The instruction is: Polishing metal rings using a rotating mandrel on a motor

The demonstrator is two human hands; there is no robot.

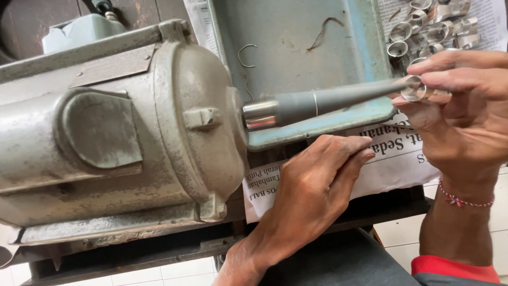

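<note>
Head view: a small metal ring sits at the tip of a grey tapered spindle, pinched between the fingers of the right hand. The spindle juts from a worn grey motor. The left hand, loosely curled and holding nothing, rests on newspaper below. More rings lie heaped behind, beside a blue-green tray.
</note>
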